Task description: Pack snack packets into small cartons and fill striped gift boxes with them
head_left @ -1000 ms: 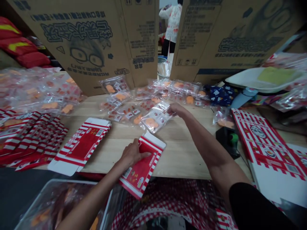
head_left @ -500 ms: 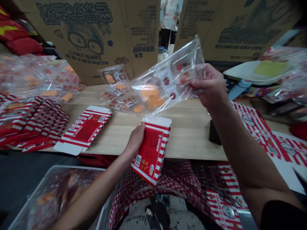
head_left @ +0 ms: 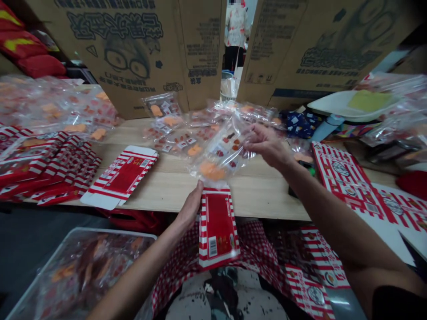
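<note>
Left hand: the left hand grips the left side of a red-and-white box, thumb near its top end.
Right hand: the right hand pinches a clear bag by its upper right part.
Box position: upright in view, over the front edge of the bench, before a checked apron.
Bag position: tilted, lower end at the box's top; whether any part is inside cannot be told.
Bag contents: an orange piece and smaller reddish items, blurred.
Bench, left: a second box lies flat beside a stack of filled boxes.
Bench, rear: more bags lie before brown cartons.
</note>
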